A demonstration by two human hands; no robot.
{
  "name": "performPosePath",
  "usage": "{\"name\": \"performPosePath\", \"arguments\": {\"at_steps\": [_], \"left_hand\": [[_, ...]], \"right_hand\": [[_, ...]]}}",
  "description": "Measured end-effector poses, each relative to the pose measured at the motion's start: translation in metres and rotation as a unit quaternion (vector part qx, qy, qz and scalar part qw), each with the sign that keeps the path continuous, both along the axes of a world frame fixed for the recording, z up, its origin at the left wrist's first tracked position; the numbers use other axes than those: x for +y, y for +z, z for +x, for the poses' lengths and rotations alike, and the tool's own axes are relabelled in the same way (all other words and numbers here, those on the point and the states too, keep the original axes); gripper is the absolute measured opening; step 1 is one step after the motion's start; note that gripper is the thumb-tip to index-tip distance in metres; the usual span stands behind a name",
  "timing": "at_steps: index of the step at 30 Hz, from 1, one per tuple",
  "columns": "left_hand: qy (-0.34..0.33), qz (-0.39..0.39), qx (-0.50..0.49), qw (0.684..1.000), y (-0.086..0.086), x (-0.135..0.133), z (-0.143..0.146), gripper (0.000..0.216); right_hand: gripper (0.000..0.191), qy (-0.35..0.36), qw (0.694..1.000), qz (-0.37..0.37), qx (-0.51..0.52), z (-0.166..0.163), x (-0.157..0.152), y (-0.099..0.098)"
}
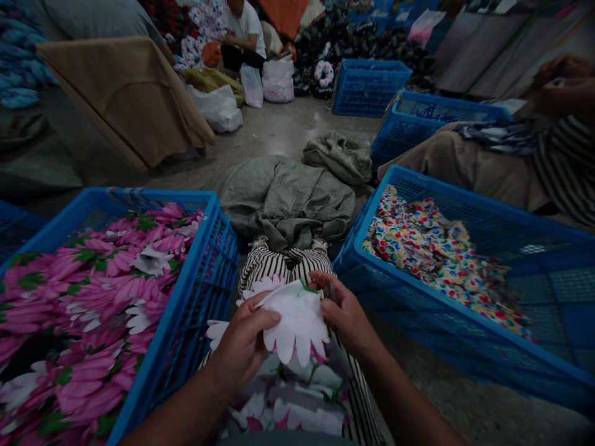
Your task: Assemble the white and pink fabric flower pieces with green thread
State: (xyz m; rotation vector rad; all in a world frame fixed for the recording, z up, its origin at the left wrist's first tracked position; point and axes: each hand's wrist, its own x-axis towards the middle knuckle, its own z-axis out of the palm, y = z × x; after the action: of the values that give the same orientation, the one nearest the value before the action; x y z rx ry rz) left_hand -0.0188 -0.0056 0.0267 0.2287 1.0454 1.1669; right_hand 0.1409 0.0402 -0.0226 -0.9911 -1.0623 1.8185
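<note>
Holding a white petal-edged fabric piece (297, 322) up over the lap with both hands, pink showing at a few petal tips and a green line running along the top edge. Left hand (242, 344) closing narrowly on the piece's left side, thumb lying across the white face; right hand (344, 313) pinching the upper right edge, fingers curling over it. Both grips seemingly firm, though dim light and the folds are making exact finger placement hard to judge.

Resting beneath the hands, on striped trousers (279, 263), a loose pile of similar fabric pieces (288, 402), some showing white, some pink and green. Sitting just left of the lap, a blue plastic crate (158, 193) brimming with pink-printed petal pieces (93, 310); sitting just right, a second blue plastic crate (465, 204) holding multicoloured dotted fabric (432, 254) heaped along one side, much of its mesh floor showing.

Judging from these heaps, only some pieces appearing gathered in the lap, with far more lying in the left crate. Lying ahead on the floor, a grey sack (283, 198); reaching into view at the far right, a co-worker's hands (564, 87); sitting farther back, another person (242, 37) among bags and fabric piles.
</note>
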Motion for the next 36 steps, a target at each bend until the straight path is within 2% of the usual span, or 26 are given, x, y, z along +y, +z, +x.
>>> {"name": "performPosePath", "arguments": {"at_steps": [3,6,8,10,12,13,14,17,19,21,24,30,36], "left_hand": [[-0.006,-0.01,-0.008,1.0,-0.002,-0.001,-0.003,0.022],[-0.051,0.021,0.039,0.998,-0.006,0.002,-0.006,0.016],[-0.074,0.066,0.121,0.988,-0.005,0.005,-0.01,0.02],[-0.117,0.103,0.209,0.965,-0.003,0.007,-0.014,0.024],[-0.161,0.101,0.259,0.947,-0.001,0.008,-0.016,0.02],[-0.165,0.089,0.257,0.948,-0.001,0.008,-0.015,0.018],[-0.15,0.075,0.237,0.957,-0.002,0.008,-0.013,0.019],[-0.035,0.041,0.133,0.99,-0.007,0.007,-0.004,0.018],[0.015,0.036,0.087,0.995,-0.009,0.007,0.003,0.018],[0.037,0.04,0.073,0.996,-0.01,0.007,0.007,0.017],[0.039,0.05,0.088,0.994,-0.009,0.008,0.009,0.017],[0.041,0.051,0.201,0.977,-0.004,0.008,0.011,0.024],[0.01,0.076,0.2,0.977,-0.013,0.006,0.01,0.022]], "right_hand": [[0.046,0.019,0.998,-0.058,0.01,-0.004,0.002,0.001],[0.031,0.007,0.994,-0.106,0.017,-0.007,0.0,0.005],[0.028,0.02,0.996,-0.091,0.01,-0.01,-0.002,0.01],[0.028,0.071,0.995,-0.069,-0.008,-0.012,-0.004,0.016],[0.029,0.114,0.992,-0.05,-0.026,-0.014,-0.004,0.021],[0.031,0.123,0.991,-0.038,-0.033,-0.014,-0.004,0.022],[0.032,0.123,0.991,-0.02,-0.04,-0.014,-0.004,0.023],[0.033,0.086,0.992,0.059,-0.068,-0.008,-0.005,0.021],[0.034,0.056,0.986,0.117,-0.103,-0.002,-0.006,0.018],[0.032,0.044,0.977,0.158,-0.138,0.004,-0.008,0.013],[0.027,0.049,0.969,0.181,-0.162,0.006,-0.01,0.008],[0.028,0.064,0.959,0.221,-0.165,0.001,-0.004,0.009],[0.025,0.055,0.95,0.259,-0.167,0.001,-0.002,0.012]]}}
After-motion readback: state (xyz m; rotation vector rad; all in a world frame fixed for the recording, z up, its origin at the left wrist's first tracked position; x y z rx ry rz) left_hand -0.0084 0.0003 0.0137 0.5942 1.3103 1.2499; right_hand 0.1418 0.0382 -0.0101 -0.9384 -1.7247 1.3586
